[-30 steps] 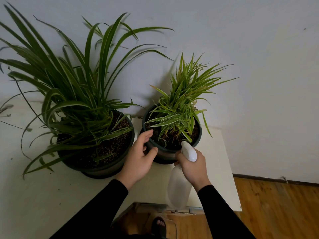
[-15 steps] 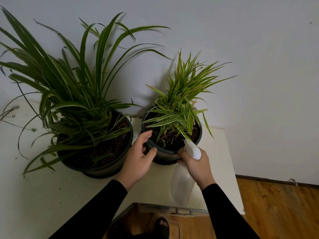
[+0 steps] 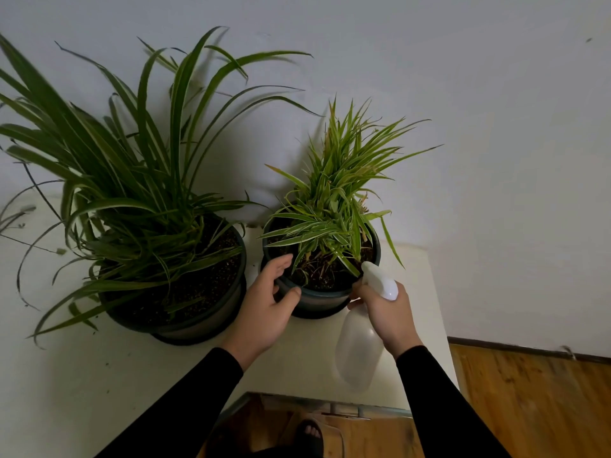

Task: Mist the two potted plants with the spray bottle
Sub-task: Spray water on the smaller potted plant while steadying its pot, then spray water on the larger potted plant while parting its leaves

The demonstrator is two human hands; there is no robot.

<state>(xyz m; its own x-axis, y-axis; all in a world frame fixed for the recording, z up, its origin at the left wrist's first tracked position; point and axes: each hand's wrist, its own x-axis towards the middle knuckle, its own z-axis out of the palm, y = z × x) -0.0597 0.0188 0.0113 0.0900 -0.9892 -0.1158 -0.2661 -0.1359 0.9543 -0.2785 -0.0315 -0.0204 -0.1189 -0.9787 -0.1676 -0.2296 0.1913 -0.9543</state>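
Note:
Two potted plants stand on a white table (image 3: 82, 385). The large plant (image 3: 139, 180) with long dark green leaves is on the left in a dark pot (image 3: 205, 319). The small plant (image 3: 337, 200) with striped yellow-green leaves is on the right in a dark pot (image 3: 317, 300). My left hand (image 3: 267, 309) cups the near left rim of the small pot, thumb and fingers around it. My right hand (image 3: 390, 315) grips a translucent white spray bottle (image 3: 358, 352) by its neck, nozzle pointing at the base of the small plant.
A white wall (image 3: 496, 160) rises directly behind the plants. The table's right edge lies just past the small pot, with wooden floor (image 3: 529, 398) beyond and below. A foot in a dark sandal (image 3: 309, 438) shows under the table's front edge.
My right hand has carried the spray bottle slightly up and to the right, bringing the nozzle closer to the small plant's lower leaves. My left hand stays on the small pot.

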